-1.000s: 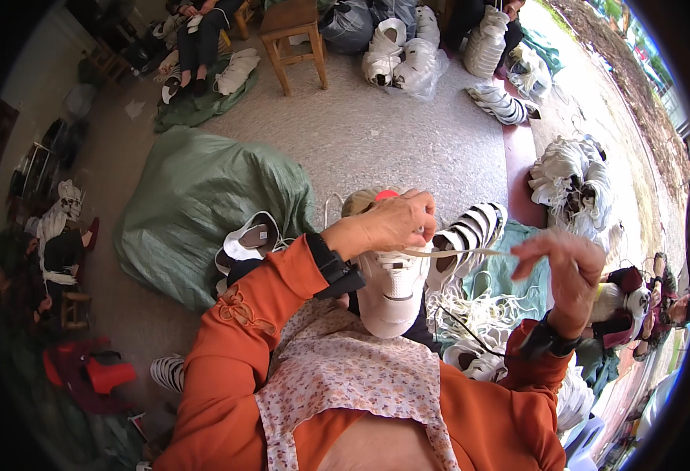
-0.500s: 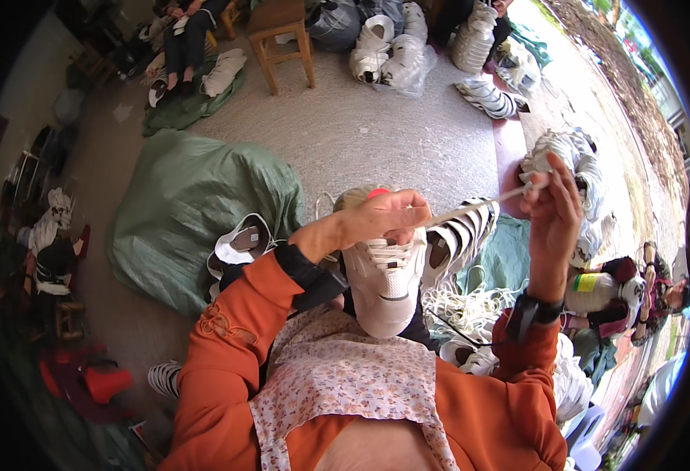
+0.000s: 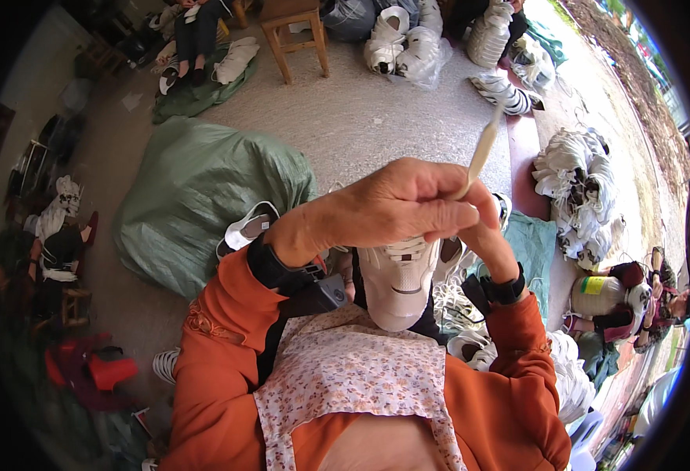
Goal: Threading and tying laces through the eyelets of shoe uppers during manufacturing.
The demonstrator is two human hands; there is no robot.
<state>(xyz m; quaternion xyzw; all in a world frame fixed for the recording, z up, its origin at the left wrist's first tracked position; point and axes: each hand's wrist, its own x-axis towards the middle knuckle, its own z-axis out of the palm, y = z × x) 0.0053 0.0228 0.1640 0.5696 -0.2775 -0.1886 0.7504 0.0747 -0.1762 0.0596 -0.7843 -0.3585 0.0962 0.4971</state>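
A white sneaker stands toe toward me at my lap, its upper part covered by my hands. Above it, my left hand is closed, with thumb and fingers pinched around a cream shoelace. One stretch of that lace sticks up past the fingertips and blurs toward its tip. Behind the left fingers is my right hand, close up against them; its own fingers are mostly hidden, so its grip cannot be made out. Loose white laces lie in a heap to the right of the sneaker.
A big green sack bulges at the left, with a white shoe against it. Bundled white shoes are piled at the right. A wooden stool stands far off. Other people sit at the far left and right.
My right hand has come in from the right to meet the left hand. The left hand has moved right and up; the lace, earlier stretched between both hands, now points upward.
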